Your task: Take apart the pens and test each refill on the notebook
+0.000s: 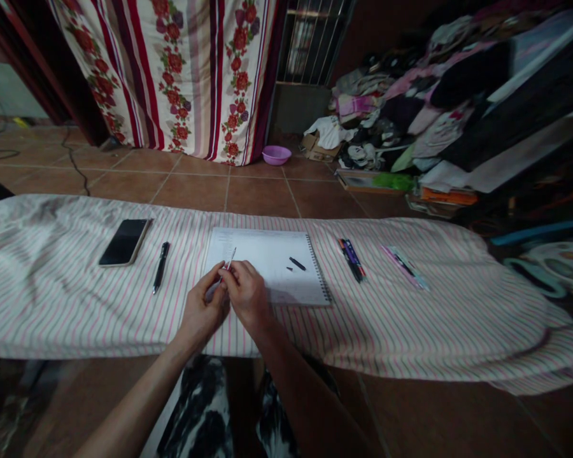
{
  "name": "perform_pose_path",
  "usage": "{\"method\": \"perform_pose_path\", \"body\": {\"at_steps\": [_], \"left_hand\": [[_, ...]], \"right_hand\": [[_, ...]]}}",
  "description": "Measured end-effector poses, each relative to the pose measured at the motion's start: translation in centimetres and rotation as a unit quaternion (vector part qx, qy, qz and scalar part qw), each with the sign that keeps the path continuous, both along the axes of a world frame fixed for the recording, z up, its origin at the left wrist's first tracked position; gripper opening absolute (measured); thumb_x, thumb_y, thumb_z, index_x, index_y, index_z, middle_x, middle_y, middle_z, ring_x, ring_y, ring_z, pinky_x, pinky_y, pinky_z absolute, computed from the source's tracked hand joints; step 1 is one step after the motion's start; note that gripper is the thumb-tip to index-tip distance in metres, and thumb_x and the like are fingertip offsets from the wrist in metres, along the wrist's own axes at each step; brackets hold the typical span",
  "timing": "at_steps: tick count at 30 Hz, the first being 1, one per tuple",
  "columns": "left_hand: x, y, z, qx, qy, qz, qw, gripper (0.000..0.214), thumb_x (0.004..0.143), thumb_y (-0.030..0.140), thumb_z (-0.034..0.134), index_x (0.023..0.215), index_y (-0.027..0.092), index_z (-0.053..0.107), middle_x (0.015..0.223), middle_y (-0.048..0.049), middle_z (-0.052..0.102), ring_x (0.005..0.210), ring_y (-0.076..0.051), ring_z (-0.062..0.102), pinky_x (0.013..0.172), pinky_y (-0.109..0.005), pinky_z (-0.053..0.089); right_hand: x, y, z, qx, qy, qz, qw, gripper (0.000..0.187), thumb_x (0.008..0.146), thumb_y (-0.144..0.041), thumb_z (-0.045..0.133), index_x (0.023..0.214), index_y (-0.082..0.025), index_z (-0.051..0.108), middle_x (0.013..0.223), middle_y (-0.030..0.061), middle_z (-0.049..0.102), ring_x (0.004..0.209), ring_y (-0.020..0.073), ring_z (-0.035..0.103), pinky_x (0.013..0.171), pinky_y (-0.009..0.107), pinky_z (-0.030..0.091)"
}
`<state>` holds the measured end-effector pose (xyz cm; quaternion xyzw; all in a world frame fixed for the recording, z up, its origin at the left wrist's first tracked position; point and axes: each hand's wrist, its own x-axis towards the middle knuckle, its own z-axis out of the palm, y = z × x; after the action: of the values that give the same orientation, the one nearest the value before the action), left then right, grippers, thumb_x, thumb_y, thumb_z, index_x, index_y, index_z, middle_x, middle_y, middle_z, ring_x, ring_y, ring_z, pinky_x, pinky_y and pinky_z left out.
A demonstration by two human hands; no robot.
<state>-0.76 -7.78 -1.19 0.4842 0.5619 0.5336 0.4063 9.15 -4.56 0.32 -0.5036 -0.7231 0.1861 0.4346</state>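
Note:
My left hand [207, 299] and my right hand [246, 289] meet over the lower left part of an open spiral notebook [277, 245]. Fingertips of both hands are pinched on a slim, pale pen refill [232, 255], which points up and away from me. A bit of red shows between the fingers, and most of the refill's lower part is hidden. On the page to the right of my hands lie a short black pen barrel piece [297, 263] and a small dark pen tip [290, 269].
A phone [125, 242] and a black pen [161, 268] lie left of the notebook on the striped cloth [410, 331]. Several dark pens [352, 259] and paler pens [405, 267] lie to its right. Beyond are a purple basin [276, 155] and piled clothes [401, 108].

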Motion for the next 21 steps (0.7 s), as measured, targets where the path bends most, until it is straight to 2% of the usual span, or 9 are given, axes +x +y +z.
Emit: {"method": "perform_pose_path", "body": {"at_steps": [6, 15, 21], "left_hand": [[0.6, 0.6, -0.8, 0.012, -0.044, 0.013, 0.999, 0.046, 0.077, 0.036, 0.057, 0.118, 0.015, 0.056, 0.108, -0.0107, 0.065, 0.098, -0.022, 0.061, 0.084, -0.036, 0.049], [0.8, 0.5, -1.4, 0.043, -0.061, 0.028, 0.997, 0.042, 0.075, 0.041, 0.058, 0.108, 0.015, 0.062, 0.106, -0.0111, 0.066, 0.099, -0.023, 0.06, 0.085, -0.036, 0.048], [1.1, 0.5, -1.3, 0.036, -0.081, 0.063, 0.994, 0.04, 0.072, 0.041, 0.063, 0.102, 0.014, 0.064, 0.097, -0.0107, 0.068, 0.094, -0.023, 0.062, 0.085, -0.037, 0.047]], "right_hand": [[0.4, 0.0, 0.2, -0.011, -0.02, -0.007, 1.0, 0.014, 0.083, -0.029, 0.053, 0.076, -0.019, 0.06, 0.073, 0.0012, 0.058, 0.07, 0.0145, 0.055, 0.065, 0.024, 0.041], [0.8, -0.4, 0.6, -0.036, 0.119, -0.011, 0.992, 0.023, 0.085, -0.03, 0.048, 0.094, -0.015, 0.061, 0.088, 0.0084, 0.066, 0.08, 0.0166, 0.062, 0.069, 0.026, 0.048], [1.7, 0.0, 0.2, -0.058, 0.169, -0.026, 0.984, 0.027, 0.089, -0.03, 0.038, 0.101, -0.017, 0.058, 0.089, 0.0053, 0.066, 0.068, 0.0125, 0.061, 0.064, 0.025, 0.049]]}}
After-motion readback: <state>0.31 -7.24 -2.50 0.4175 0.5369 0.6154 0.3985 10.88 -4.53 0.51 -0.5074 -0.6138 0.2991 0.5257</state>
